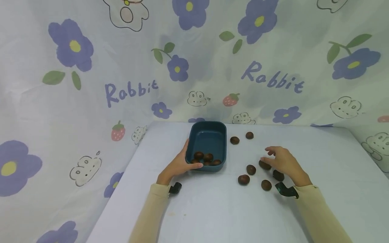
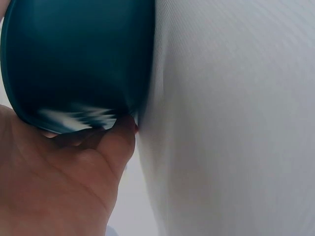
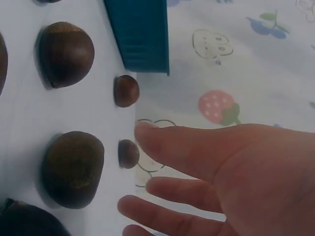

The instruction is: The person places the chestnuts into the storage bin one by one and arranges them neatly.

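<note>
A dark teal rectangular container (image 1: 209, 141) stands on the white table with several brown chestnuts (image 1: 199, 155) gathered at its near end. My left hand (image 1: 177, 165) grips its left near corner, the thumb along the near rim and the fingers against the left wall. In the left wrist view the container's outer wall (image 2: 83, 54) fills the space beyond the palm. My right hand (image 1: 287, 163) is over the loose chestnuts on the right, nearest to one chestnut (image 1: 263, 165) under its thumb. The right wrist view shows its fingers extended and apart, holding nothing.
Loose chestnuts lie near the right hand, among them one chestnut (image 1: 243, 179) to its left and one (image 1: 266, 185) closer to me. Two more, a chestnut (image 1: 234, 140) and a smaller-looking one (image 1: 249, 135), lie right of the container. A printed cloth (image 1: 206, 71) hangs behind the table.
</note>
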`<state>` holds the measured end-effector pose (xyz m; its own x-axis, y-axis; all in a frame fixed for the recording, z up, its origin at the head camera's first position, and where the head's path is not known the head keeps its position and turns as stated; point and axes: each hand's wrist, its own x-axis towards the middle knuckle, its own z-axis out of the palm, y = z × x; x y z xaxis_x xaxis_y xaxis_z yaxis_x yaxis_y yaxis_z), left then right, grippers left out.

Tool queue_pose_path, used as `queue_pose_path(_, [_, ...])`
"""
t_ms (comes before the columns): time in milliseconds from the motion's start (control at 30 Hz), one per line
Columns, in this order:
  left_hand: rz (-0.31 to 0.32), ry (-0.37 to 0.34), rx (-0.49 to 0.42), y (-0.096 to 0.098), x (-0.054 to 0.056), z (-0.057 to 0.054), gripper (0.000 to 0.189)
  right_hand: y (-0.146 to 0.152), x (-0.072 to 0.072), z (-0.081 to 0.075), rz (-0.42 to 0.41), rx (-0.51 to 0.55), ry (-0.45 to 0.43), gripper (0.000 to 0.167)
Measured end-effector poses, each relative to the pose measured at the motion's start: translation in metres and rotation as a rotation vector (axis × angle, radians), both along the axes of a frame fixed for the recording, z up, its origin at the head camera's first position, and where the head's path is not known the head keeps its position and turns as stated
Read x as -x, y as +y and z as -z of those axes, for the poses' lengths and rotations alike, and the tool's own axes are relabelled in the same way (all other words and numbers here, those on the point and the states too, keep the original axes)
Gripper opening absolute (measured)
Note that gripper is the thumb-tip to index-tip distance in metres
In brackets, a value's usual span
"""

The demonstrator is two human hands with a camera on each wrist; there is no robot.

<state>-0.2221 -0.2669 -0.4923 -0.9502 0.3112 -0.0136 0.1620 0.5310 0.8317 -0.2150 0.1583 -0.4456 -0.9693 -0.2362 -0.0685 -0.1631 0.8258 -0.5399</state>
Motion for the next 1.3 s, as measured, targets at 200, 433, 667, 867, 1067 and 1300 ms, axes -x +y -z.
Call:
queue_pose_path(200, [0.012, 0.032, -0.031, -0.0008, -0.0014, 0.0003, 0.13, 0.0038, 0.0024, 0.0012, -0.016, -0.053, -0.109, 0.064])
queue_pose_path(433, [-0.001, 0.019, -0.019, -0.0007, -0.0021, 0.0008, 0.13, 0.0059, 0.0027, 0.0007, -0.035, -0.086, -0.149, 0.066])
queue_pose_path(667, [0.019, 0.036, -0.024, -0.0012, -0.0017, 0.0014, 0.13, 0.0058, 0.0016, -0.0005, -0.031, -0.096, -0.143, 0.063])
queue_pose_path(867, [0.014, 0.021, -0.002, -0.0023, -0.002, 0.0013, 0.131, 0.0056, 0.0028, 0.0003, -0.024, -0.091, -0.147, 0.057])
queue_pose_path(1067, [0.029, 0.045, -0.021, -0.0012, 0.0002, 0.0019, 0.129, 0.0061, 0.0036, 0.0044, -0.017, -0.071, -0.141, 0.048])
queue_pose_path(1300, [0.034, 0.034, -0.021, -0.0003, 0.0004, 0.0001, 0.129, 0.0067, 0.0041, 0.0061, -0.002, -0.028, -0.141, 0.045])
